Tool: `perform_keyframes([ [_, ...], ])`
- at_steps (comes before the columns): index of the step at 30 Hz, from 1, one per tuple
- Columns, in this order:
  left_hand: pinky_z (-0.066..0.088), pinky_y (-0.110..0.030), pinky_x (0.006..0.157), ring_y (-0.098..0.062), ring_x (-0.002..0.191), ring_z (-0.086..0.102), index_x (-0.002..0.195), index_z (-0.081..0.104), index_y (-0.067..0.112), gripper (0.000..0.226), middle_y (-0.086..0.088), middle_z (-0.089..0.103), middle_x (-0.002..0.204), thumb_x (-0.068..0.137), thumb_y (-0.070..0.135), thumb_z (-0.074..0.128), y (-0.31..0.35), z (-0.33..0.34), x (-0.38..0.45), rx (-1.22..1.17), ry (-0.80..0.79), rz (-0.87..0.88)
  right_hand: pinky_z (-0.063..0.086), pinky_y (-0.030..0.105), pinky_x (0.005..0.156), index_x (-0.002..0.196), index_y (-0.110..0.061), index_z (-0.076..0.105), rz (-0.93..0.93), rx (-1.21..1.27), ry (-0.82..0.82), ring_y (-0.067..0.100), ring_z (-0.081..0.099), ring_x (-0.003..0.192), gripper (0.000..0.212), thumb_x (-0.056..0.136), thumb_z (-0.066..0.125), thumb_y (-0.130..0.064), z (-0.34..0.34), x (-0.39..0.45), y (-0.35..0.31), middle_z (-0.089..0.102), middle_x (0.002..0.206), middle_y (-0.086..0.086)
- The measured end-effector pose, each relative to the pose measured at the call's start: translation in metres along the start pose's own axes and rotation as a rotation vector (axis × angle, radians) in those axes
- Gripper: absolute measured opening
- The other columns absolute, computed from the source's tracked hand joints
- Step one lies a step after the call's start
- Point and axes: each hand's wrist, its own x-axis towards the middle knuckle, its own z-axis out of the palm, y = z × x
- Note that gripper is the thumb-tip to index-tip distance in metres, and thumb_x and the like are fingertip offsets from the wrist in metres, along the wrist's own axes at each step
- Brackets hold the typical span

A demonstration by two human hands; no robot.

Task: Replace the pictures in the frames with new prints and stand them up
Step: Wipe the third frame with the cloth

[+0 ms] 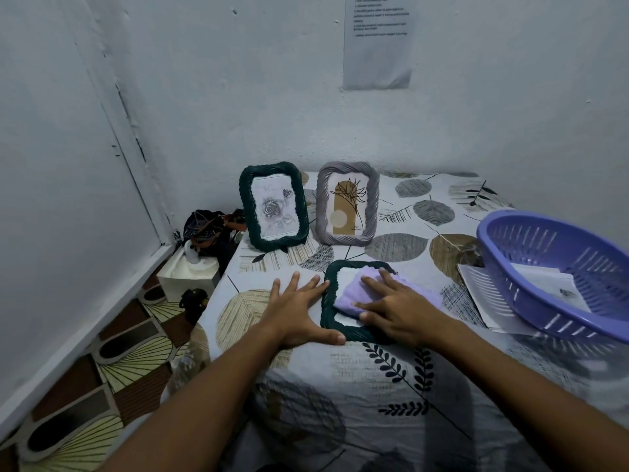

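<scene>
On the leaf-print table in a white corner, a dark green frame lies flat mid-table. My right hand presses a lilac cloth onto it, fingers straight; my left hand lies spread, touching its left edge. Two frames stand near the back edge.

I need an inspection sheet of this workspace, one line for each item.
Surface: table covered with a leaf-pattern cloth.
Job's things: dark green frame and grey frame stand upright at the back; a third frame lies flat; papers lie under and inside the basket.
Clutter: purple basket; tissue box and dark bag on the floor.
Hands: left hand flat beside the lying frame; right hand presses a purple cloth on it.
Cables: nothing seen.
Surroundings: white walls; printed sheet on the wall.
</scene>
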Motion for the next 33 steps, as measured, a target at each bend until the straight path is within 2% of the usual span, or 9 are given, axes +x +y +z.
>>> perform_keyframes([
  [3, -0.011, -0.055, 0.117, -0.019, 0.148, -0.010, 0.152, 0.011, 0.039, 0.122, 0.013, 0.006, 0.161, 0.050, 0.092, 0.054, -0.001, 0.000, 0.001, -0.002, -0.002, -0.001, 0.009, 0.043, 0.118, 0.139, -0.041, 0.044, 0.048, -0.067, -0.006, 0.031, -0.009, 0.147, 0.048, 0.098, 0.023, -0.055, -0.007, -0.012, 0.011, 0.001, 0.161, 0.003],
  [7, -0.011, -0.055, 0.116, -0.020, 0.148, -0.010, 0.152, 0.009, 0.040, 0.127, 0.013, 0.005, 0.161, 0.044, 0.097, 0.048, -0.001, 0.000, 0.002, 0.001, -0.011, -0.002, 0.011, 0.043, 0.117, 0.138, -0.038, 0.046, 0.128, -0.148, 0.033, 0.036, -0.005, 0.147, 0.046, 0.101, 0.023, -0.050, -0.012, -0.001, 0.018, 0.002, 0.161, 0.008],
  [11, -0.011, -0.055, 0.116, -0.020, 0.148, -0.010, 0.151, 0.009, 0.040, 0.130, 0.013, 0.005, 0.161, 0.041, 0.098, 0.042, -0.001, 0.000, 0.002, 0.007, -0.005, 0.001, 0.009, 0.046, 0.117, 0.137, -0.031, 0.050, 0.083, -0.142, 0.060, 0.037, -0.007, 0.146, 0.047, 0.101, 0.024, -0.048, -0.004, 0.020, 0.006, 0.000, 0.161, 0.007],
  [15, -0.011, -0.055, 0.116, -0.020, 0.148, -0.010, 0.152, 0.010, 0.039, 0.130, 0.012, 0.005, 0.161, 0.041, 0.098, 0.042, -0.001, 0.001, 0.002, 0.005, 0.003, 0.000, 0.003, 0.046, 0.118, 0.141, -0.033, 0.044, 0.004, -0.069, 0.033, 0.034, -0.012, 0.146, 0.048, 0.101, 0.024, -0.050, 0.004, 0.019, -0.005, -0.001, 0.161, 0.005],
  [18, -0.011, -0.054, 0.116, -0.019, 0.148, -0.010, 0.152, 0.010, 0.039, 0.130, 0.012, 0.005, 0.161, 0.040, 0.097, 0.043, -0.001, 0.000, 0.002, 0.001, -0.002, 0.001, 0.005, 0.045, 0.118, 0.142, -0.037, 0.041, -0.036, -0.028, 0.006, 0.031, -0.011, 0.147, 0.052, 0.097, 0.022, -0.057, 0.004, 0.003, -0.004, 0.002, 0.161, 0.002],
  [20, -0.012, -0.054, 0.116, -0.019, 0.148, -0.010, 0.152, 0.011, 0.039, 0.129, 0.012, 0.005, 0.161, 0.042, 0.096, 0.047, -0.001, 0.000, 0.001, -0.017, -0.006, 0.002, 0.009, 0.044, 0.118, 0.137, -0.040, 0.047, -0.049, -0.010, -0.003, 0.029, -0.009, 0.148, 0.062, 0.091, 0.016, -0.068, 0.002, -0.008, 0.001, 0.008, 0.161, 0.000],
  [22, -0.012, -0.055, 0.116, -0.018, 0.148, -0.011, 0.151, 0.011, 0.040, 0.125, 0.012, 0.005, 0.161, 0.047, 0.093, 0.054, -0.002, 0.000, 0.001, -0.034, -0.009, -0.002, 0.013, 0.041, 0.117, 0.129, -0.039, 0.057, -0.039, -0.029, -0.009, 0.029, -0.005, 0.148, 0.065, 0.089, 0.017, -0.071, -0.002, -0.017, 0.009, 0.013, 0.160, -0.001],
  [27, -0.014, -0.054, 0.116, -0.020, 0.148, -0.011, 0.152, 0.010, 0.040, 0.122, 0.012, 0.005, 0.161, 0.051, 0.090, 0.058, -0.001, -0.001, 0.001, -0.023, -0.025, -0.009, 0.013, 0.043, 0.118, 0.127, -0.032, 0.060, 0.079, -0.121, -0.041, 0.033, -0.004, 0.148, 0.049, 0.099, 0.026, -0.054, -0.015, -0.021, 0.021, 0.008, 0.161, 0.001],
  [33, -0.013, -0.055, 0.116, -0.020, 0.148, -0.011, 0.152, 0.009, 0.040, 0.128, 0.012, 0.004, 0.161, 0.044, 0.096, 0.050, -0.002, 0.000, 0.003, -0.016, -0.025, 0.000, 0.010, 0.046, 0.118, 0.136, -0.029, 0.051, 0.126, -0.100, 0.028, 0.037, -0.004, 0.147, 0.048, 0.101, 0.026, -0.049, -0.012, 0.011, 0.008, 0.002, 0.161, 0.007],
])
